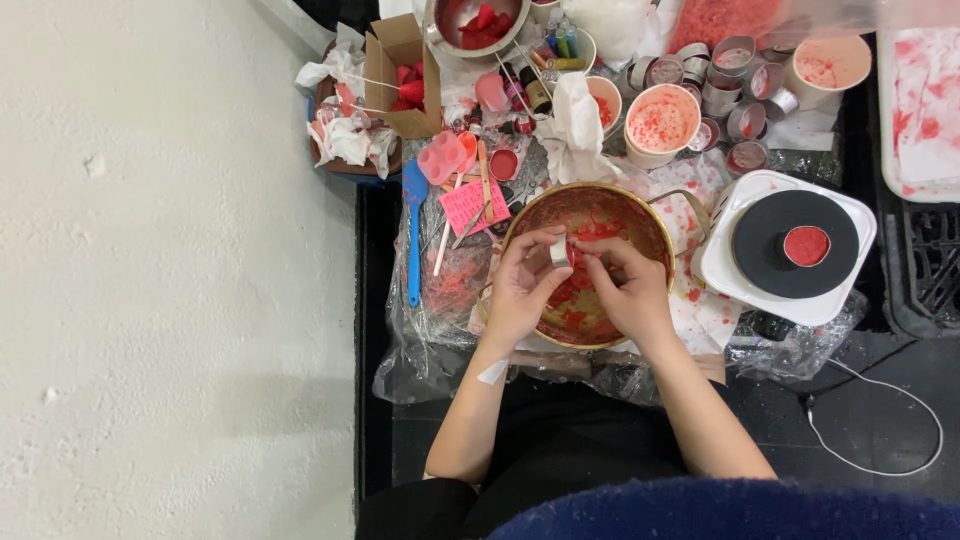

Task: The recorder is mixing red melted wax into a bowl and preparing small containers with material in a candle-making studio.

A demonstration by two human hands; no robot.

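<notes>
Right over the middle of the round metal bowl (588,262), a small silver tin cup (560,251) sat pinched between both hands. The left hand (520,285) clamped its side with thumb and fingers, and the right hand (632,290) closed in on it from the other side — fingertips pressed at the rim. Red wax-like paste coated the bowl's inside.

Just left of the bowl lay one pink rectangular note (472,207) with writing on it, beside one blue spatula (414,230). Toward the far left corner of the work surface stood one open brown cardboard box (402,75) holding red pieces. At the bowl's right sat one white square hot plate (790,248) with a red-filled tin (806,245) on its black disc. Along the far edge, two cream paper cups (662,122) stood speckled red — a cluster of small tins (735,90), too crowded to count, stood between them.
</notes>
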